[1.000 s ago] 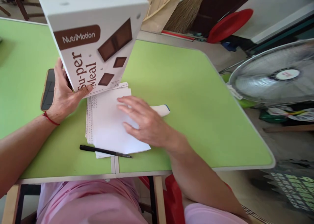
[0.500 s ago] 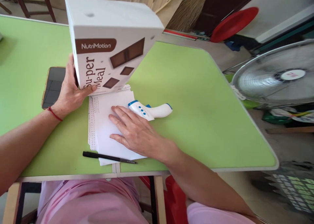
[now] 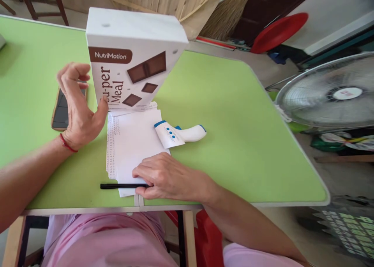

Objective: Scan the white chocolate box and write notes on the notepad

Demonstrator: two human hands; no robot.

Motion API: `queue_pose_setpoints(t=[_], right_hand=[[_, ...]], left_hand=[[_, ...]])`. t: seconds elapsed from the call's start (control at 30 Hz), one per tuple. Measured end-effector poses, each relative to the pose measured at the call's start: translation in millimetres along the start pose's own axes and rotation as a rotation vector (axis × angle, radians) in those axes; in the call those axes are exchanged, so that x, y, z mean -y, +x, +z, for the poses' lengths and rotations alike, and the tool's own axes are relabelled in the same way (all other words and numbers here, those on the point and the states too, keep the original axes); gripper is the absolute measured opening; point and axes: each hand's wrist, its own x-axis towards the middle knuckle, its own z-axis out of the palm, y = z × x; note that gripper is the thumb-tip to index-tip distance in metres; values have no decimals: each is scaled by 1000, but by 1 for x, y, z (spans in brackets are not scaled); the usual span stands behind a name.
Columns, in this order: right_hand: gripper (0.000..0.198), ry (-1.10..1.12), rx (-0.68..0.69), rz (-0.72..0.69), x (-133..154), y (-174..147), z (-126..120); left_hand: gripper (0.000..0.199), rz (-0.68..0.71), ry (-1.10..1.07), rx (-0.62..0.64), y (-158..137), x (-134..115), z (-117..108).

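Note:
My left hand (image 3: 83,103) is beside the left edge of a white NutriMotion meal box (image 3: 117,91), its fingers curved but apart and its thumb by the box's lower corner; whether the thumb touches is unclear. The box stands upright at the far end of a stack of paper sheets (image 3: 131,142). My right hand (image 3: 166,179) is closed over the right end of a black pen (image 3: 117,186) that lies across the near edge of the paper. A white and blue infrared thermometer (image 3: 175,134) lies at the paper's right side, just beyond that hand.
A smartphone (image 3: 60,113) lies on the green table (image 3: 233,142), behind and left of my left hand. Off the table's right side stands a fan (image 3: 344,93). Farther back are a broom (image 3: 226,15) and a red round basin (image 3: 279,31).
My left hand has loosened from the box, its fingers lifting away to the left. The box has shifted slightly. My right hand has slid from the paper toward me and closed on the pen.

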Motion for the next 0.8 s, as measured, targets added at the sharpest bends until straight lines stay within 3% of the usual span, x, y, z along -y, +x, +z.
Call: queue_pose_setpoints(t=[0.03,0.07,0.1,0.17,0.27,0.37,0.47,0.57,0.7,0.8], right_hand=[[17,-6,-3,-1,1,1,0],[15,-12,-9,-2,1,1,1],[14,-20,-16,-7,1,1,2],[13,-37,-44,-28,0,1,5],[15,15,-131,-99,-6,0,7],[17,286,-237,-180,-13,-5,0],[19,579,-306,-169,-17,-11,-13],[18,734,-422,-51,-16,-15,-20],[19,1104,-614,-4,-17,-5,-10],[7,1242,-733,79,-20,9,2]], left_hand=[[43,55,-11,-78,1,-11,-3],[31,150,-28,-5,1,-21,-5],[23,252,-68,147,-1,-30,-6],[16,293,-86,465,-8,-45,-5],[30,336,-148,802,-24,-55,1],[57,332,-149,993,-35,-58,2],[67,313,-145,1039,-38,-62,-1],[65,304,-137,1037,-38,-69,-3],[57,346,-144,1002,-42,-85,-3],[57,386,-166,1022,-46,-95,-4]])
